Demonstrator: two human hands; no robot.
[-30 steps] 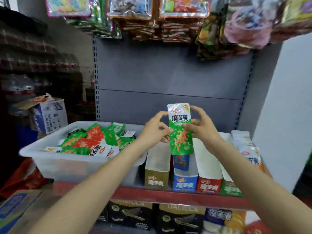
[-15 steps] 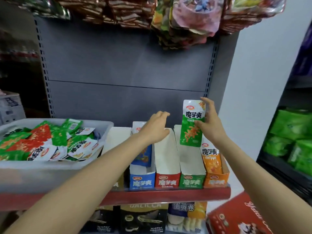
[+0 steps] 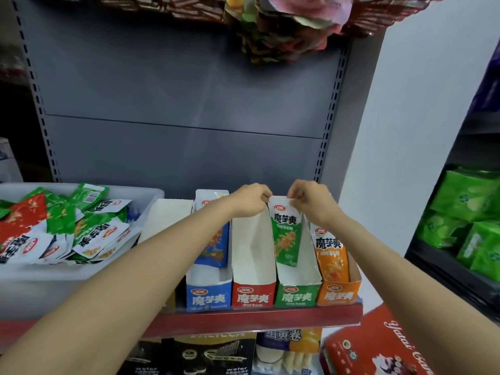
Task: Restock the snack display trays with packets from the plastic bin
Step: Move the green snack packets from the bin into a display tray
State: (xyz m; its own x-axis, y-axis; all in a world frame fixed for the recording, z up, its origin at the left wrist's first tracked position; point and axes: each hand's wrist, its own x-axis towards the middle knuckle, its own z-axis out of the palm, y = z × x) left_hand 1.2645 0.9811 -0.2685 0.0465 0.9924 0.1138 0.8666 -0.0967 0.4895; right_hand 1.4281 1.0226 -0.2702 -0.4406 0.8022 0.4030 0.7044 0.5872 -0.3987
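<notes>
left hand (image 3: 250, 201) and right hand (image 3: 308, 201) both pinching top of green packet (image 3: 286, 234) | packet standing inside green tray (image 3: 296, 282) | plastic bin (image 3: 81, 272) sitting well left of green tray

Green packet (image 3: 286, 230) now lowered from mid-air into the green display tray (image 3: 296, 295), standing upright against the tray's back, where 0.5 s ago it was held above the trays. Right hand (image 3: 311, 203) moved down with it, now pinching the packet's top right corner. Left hand (image 3: 250, 202), empty and hovering over the red tray 0.5 s ago, now shifted right to pinch the packet's top left corner. View swung right since 1 s ago: plastic bin (image 3: 151, 193) pushed to the left edge, only partly visible.
</notes>
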